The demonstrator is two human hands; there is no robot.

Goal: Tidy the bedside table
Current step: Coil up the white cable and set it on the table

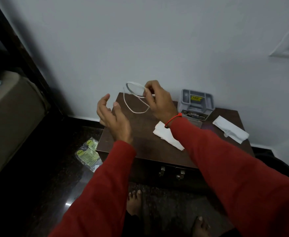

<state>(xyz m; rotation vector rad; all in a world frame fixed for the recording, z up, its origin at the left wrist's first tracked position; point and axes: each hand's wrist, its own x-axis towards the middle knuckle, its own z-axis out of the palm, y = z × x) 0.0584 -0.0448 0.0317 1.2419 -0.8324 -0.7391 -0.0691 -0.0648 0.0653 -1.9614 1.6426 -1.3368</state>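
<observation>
A dark brown bedside table (pixel 140 147) stands against a pale wall. My right hand (pixel 157 101) is held above its far left corner, pinching a thin white cable (pixel 131 98) that hangs in loose loops. My left hand (pixel 111 115) hovers just left of the loops, fingers spread, palm turned toward the cable, holding nothing. A crumpled white tissue (pixel 166 135) lies on the table's middle, partly under my right forearm. Another folded white paper (pixel 231 129) rests at the right edge. A grey plastic organiser box (pixel 196 103) sits at the back.
A clear plastic packet with yellow-green labels (pixel 89 153) lies on the dark floor left of the table. A bed edge (pixel 6 117) is at far left. Two metal drawer handles (pixel 171 173) face me, and my bare feet (pixel 135 199) stand on a rug below.
</observation>
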